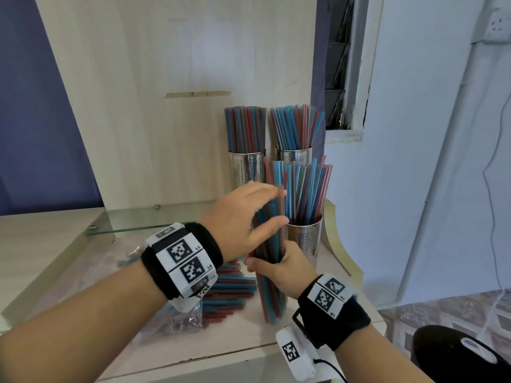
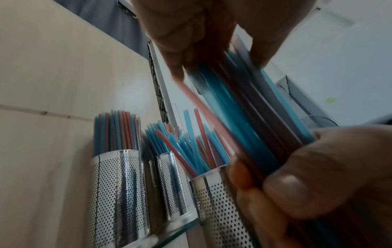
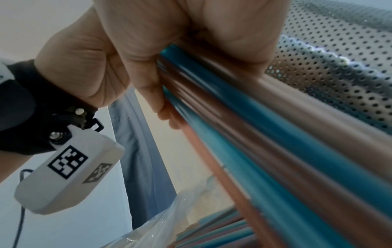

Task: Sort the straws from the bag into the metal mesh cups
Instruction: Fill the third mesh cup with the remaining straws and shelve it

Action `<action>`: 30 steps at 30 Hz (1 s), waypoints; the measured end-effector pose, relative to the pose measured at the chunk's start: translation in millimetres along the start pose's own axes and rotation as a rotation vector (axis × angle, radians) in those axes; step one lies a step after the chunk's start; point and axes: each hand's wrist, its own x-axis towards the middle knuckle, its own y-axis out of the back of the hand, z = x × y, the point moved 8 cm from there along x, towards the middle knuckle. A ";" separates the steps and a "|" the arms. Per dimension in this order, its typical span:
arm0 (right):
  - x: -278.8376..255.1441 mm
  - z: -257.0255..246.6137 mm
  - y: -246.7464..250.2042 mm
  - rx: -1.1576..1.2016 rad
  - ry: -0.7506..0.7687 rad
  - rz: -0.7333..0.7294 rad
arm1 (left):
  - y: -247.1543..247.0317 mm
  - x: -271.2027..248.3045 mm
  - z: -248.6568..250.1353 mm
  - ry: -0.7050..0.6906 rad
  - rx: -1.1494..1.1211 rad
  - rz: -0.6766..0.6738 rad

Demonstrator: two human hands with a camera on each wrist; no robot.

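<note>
Right hand [image 1: 279,268] wrapped round an upright bundle of blue and red plastic straws [image 1: 269,275] at frame centre, left hand [image 1: 243,217] pinching its top, three perforated steel cups [image 1: 304,236] stuffed with straws just behind, clear plastic bag [image 1: 190,316] of straws lower left on the pale wooden shelf [image 1: 41,244].

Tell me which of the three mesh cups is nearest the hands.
The front cup, alone at the shelf's near right edge, right beside the bundle of straws that both hands hold. The other two cups stand side by side behind it.
</note>
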 end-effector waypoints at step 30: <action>84.4 -72.8 124.9 0.114 0.084 0.245 | -129.4 -4.2 -85.1 0.515 -0.364 -0.257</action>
